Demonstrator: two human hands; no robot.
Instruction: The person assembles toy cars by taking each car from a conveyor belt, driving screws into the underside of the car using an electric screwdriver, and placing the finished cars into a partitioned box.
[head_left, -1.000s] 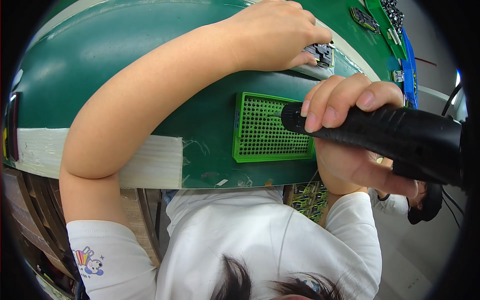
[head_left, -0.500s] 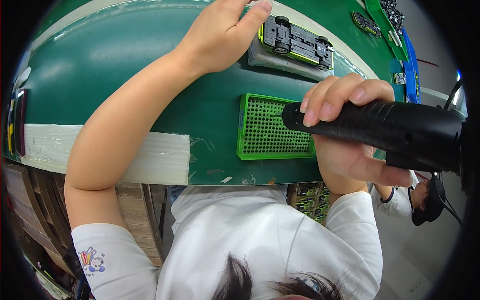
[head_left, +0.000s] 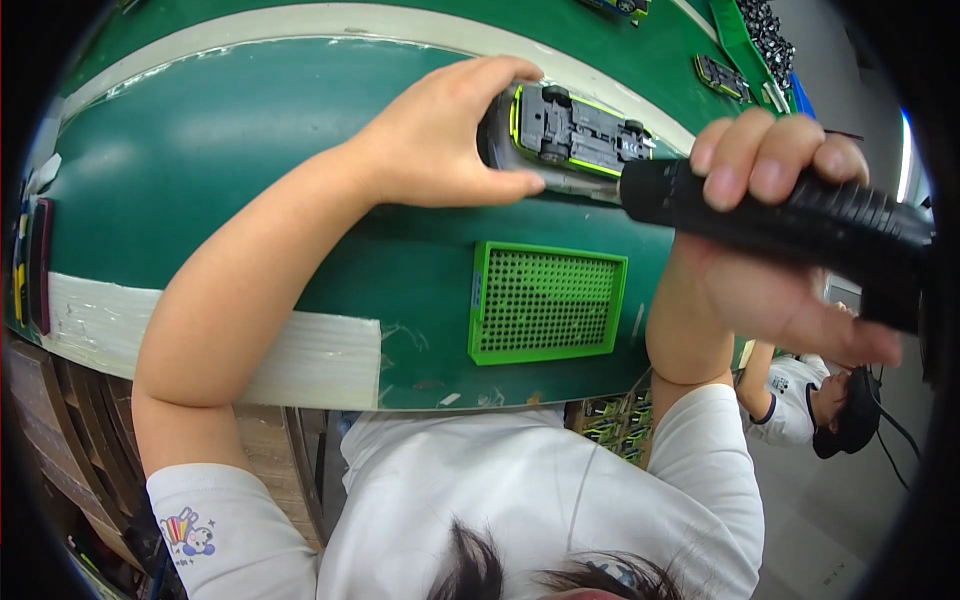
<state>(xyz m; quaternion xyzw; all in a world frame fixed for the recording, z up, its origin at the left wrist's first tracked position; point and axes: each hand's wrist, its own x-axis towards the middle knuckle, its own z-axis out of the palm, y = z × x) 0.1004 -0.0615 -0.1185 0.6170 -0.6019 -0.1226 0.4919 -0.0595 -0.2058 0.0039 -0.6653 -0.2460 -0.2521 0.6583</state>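
Note:
A toy car (head_left: 585, 130) lies wheels up, its dark underside edged in yellow-green, on a grey support block (head_left: 580, 184). My left hand (head_left: 440, 140) curves around the block's left end, thumb along the near side and fingers at the far side. In my right hand (head_left: 770, 180) is a black electric screwdriver (head_left: 800, 215), fingers wrapped over its body. Its nose points left, close to the car's near right corner, and hides part of it. Whether the bit touches the car I cannot tell. Nearer me lies a green perforated tray (head_left: 475, 310) with many small holes.
Another upturned toy car (head_left: 722, 76) lies beyond, near a green bin (head_left: 733, 35) of small dark parts. At the far left edge is a dark-red flat case (head_left: 42, 265). A person in a black cap (head_left: 850, 415) is at the right. Several cars are stacked below the table edge (head_left: 612, 428).
My left hand has come down around the block's end. My right hand has raised the screwdriver from over the tray to beside the car. The view has shifted a little.

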